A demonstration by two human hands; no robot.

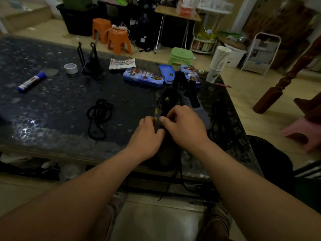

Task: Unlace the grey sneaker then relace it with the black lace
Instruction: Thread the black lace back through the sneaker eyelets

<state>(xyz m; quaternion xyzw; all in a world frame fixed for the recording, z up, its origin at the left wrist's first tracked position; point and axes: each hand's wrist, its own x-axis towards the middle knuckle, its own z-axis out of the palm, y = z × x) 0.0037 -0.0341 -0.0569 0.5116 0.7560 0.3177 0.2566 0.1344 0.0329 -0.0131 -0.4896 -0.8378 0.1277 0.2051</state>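
The grey sneaker, dark with a yellow logo on its tongue, lies on the table with its toe towards me. My left hand and my right hand meet over its eyelets, fingers curled. Both pinch a black lace at the shoe's lacing. The lace's ends hang down over the table's front edge. The hands hide most of the sneaker's front. A second, loose black lace lies coiled on the table to the left of the shoe.
A lighter grey shoe lies just behind my right hand. Blue tin cases, a stack of paper cups, a tape roll, a glue stick and a black stand sit further back on the dark speckled table.
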